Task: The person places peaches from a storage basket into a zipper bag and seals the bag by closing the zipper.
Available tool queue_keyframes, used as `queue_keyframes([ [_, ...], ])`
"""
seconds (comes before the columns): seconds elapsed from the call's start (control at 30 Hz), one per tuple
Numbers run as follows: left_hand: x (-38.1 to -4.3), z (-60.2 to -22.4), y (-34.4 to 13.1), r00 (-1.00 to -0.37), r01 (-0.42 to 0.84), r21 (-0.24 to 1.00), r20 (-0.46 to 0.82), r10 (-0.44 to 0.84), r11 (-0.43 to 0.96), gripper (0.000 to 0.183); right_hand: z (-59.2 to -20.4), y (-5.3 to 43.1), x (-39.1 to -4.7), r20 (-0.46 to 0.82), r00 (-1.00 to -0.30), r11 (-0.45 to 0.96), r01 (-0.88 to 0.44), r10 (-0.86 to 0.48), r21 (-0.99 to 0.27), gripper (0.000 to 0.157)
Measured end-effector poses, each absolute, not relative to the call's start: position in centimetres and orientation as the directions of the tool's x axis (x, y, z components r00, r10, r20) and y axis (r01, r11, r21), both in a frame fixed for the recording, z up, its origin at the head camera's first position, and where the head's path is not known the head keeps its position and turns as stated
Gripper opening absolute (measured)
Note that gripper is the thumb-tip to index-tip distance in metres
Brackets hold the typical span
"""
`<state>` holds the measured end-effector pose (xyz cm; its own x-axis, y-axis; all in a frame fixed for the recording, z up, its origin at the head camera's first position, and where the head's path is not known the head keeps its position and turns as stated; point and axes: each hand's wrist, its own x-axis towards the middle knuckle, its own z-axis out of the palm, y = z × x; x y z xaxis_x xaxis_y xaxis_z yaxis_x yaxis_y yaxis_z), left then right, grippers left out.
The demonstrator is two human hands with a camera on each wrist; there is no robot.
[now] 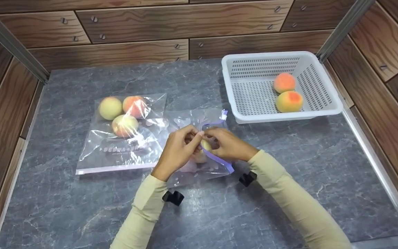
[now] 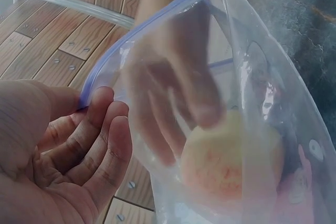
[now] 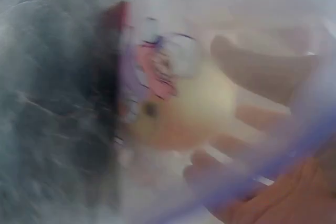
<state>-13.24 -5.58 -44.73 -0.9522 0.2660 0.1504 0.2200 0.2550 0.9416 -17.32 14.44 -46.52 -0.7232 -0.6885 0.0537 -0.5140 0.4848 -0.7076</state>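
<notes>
Grey marble counter (image 1: 288,180) underneath it all, and beyond the right fingers sits the white basket (image 1: 235,100) with two peaches. Off past the left fingers lies a sealed bag (image 1: 116,152) of three peaches. Between both sets of fingers, the zip bag (image 1: 216,159): left hand (image 1: 176,150) pinches its blue rim, right hand (image 1: 228,145) curls round the opening. One peach (image 2: 231,163) sits inside, just beneath the fingertips.
</notes>
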Motion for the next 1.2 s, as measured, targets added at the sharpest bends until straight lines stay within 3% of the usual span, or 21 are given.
queue_keyframes([
  [0.17,-13.2,-44.8,-5.6,-0.950,0.231,0.940,0.161,0.269,0.250,0.025,-43.0,16.7,-18.0,0.025,-0.726,0.447,-0.450,-0.687,-0.773,0.034],
  [0.3,-13.2,-44.9,-5.6,-0.947,0.243,0.937,0.173,0.270,0.250,0.023,-39.6,18.8,-19.4,0.063,-0.779,0.479,-0.446,-0.624,-0.756,0.027],
  [0.5,-13.1,-44.9,-5.6,-0.949,0.232,0.942,0.164,0.269,0.244,0.023,-35.6,22.2,-22.7,0.164,-0.888,0.626,-0.423,-0.429,-0.656,0.030],
  [0.7,-13.0,-44.7,-5.5,-0.950,0.224,0.944,0.156,0.270,0.244,0.023,-34.1,25.6,-26.4,0.229,-0.955,0.773,-0.287,-0.187,-0.566,0.035],
  [0.97,-12.9,-44.6,-5.7,-0.953,0.198,0.947,0.125,0.275,0.253,0.022,-36.4,29.7,-31.1,0.140,-0.990,0.906,-0.065,-0.006,-0.417,0.048],
  [1.1,-13.0,-44.4,-5.7,-0.952,0.199,0.948,0.127,0.279,0.249,0.022,-37.9,31.7,-32.5,-0.001,-0.999,0.935,0.048,0.051,-0.352,0.058],
  [1.2,-13.1,-44.3,-5.7,-0.953,0.198,0.949,0.128,0.275,0.245,0.021,-38.9,32.9,-33.1,-0.112,-0.992,0.943,0.094,0.061,-0.319,0.055],
])
